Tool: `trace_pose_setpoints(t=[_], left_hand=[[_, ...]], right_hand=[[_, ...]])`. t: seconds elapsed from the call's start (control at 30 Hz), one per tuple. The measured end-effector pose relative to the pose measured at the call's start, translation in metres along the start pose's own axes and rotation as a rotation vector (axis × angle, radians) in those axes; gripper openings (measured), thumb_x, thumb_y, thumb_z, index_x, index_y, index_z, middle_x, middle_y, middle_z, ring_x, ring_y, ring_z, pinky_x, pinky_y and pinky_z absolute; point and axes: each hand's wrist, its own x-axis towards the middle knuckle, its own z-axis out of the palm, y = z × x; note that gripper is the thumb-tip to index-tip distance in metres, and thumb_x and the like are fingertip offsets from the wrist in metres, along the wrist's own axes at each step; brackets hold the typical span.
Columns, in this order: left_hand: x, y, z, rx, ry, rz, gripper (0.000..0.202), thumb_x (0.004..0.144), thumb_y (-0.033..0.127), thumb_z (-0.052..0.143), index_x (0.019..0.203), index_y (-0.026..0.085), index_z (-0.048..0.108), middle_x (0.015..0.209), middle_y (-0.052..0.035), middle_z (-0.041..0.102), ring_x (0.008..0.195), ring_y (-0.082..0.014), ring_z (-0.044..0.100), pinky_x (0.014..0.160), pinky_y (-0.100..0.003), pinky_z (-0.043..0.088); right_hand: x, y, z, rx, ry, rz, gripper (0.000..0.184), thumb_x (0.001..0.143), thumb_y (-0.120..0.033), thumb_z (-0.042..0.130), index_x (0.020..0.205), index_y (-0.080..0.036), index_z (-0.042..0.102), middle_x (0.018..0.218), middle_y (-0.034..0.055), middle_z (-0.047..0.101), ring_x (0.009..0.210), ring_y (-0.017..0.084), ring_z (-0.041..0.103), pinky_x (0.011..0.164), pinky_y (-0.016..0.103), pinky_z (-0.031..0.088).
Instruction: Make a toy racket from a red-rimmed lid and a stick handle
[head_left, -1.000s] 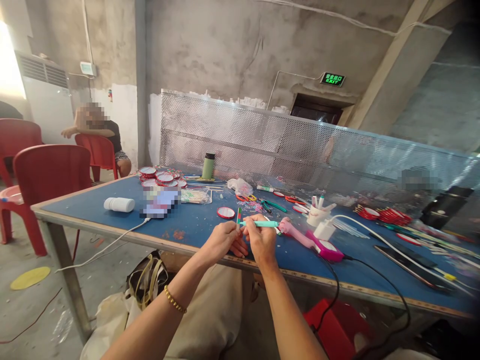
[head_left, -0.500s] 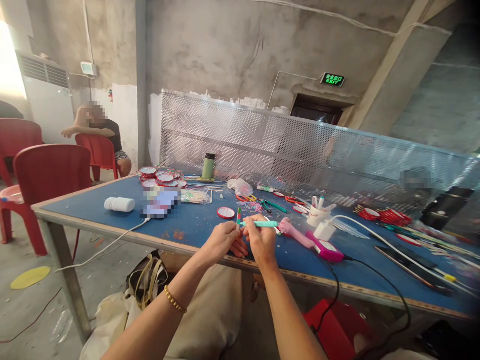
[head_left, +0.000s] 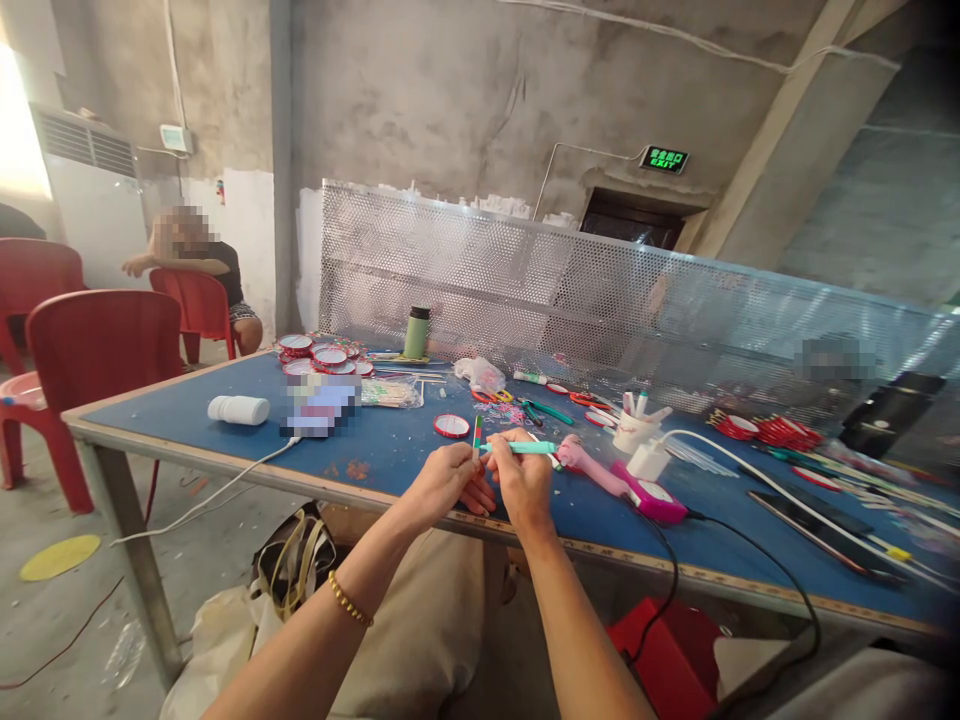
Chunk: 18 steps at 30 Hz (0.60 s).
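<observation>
Over the front edge of the blue table (head_left: 247, 450), my left hand (head_left: 446, 483) pinches a small flat strip (head_left: 478, 432) that stands upright, coloured green and red with a pale edge. My right hand (head_left: 525, 483) is closed on a turquoise pen (head_left: 536, 448), held nearly level. The pen's tip points left and meets or nearly meets the strip; I cannot tell whether they touch. Just behind the hands lies a round red-rimmed disc (head_left: 451, 426) with a pale face.
Right of my hands lie a pink device (head_left: 592, 468), a magenta box (head_left: 656, 498) with a black cable, and a white cup (head_left: 631, 432) of pens. Pliers (head_left: 547, 411), a white bottle (head_left: 238, 410) and stacked discs (head_left: 330, 356) are farther out. A perforated metal screen (head_left: 480, 270) stands behind.
Both hands keep almost the same place and grip, with the pen at the strip. A pale shape has come into view at the lower right, beside the red box.
</observation>
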Motion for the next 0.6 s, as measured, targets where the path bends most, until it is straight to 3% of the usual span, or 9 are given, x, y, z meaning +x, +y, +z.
trace_pose_setpoints(t=[0.6], left_hand=[[0.0002, 0.0004, 0.0003, -0.004, 0.005, -0.006, 0.035, 0.082, 0.051, 0.059, 0.073, 0.018, 0.05, 0.062, -0.0058, 0.068, 0.057, -0.0212, 0.07, 0.052, -0.028, 0.055]], right_hand=[[-0.0008, -0.0022, -0.0003, 0.016, 0.009, 0.018, 0.023, 0.084, -0.033, 0.055, 0.065, -0.021, 0.052, 0.049, -0.0045, 0.054, 0.043, 0.011, 0.05, 0.044, 0.022, 0.041]])
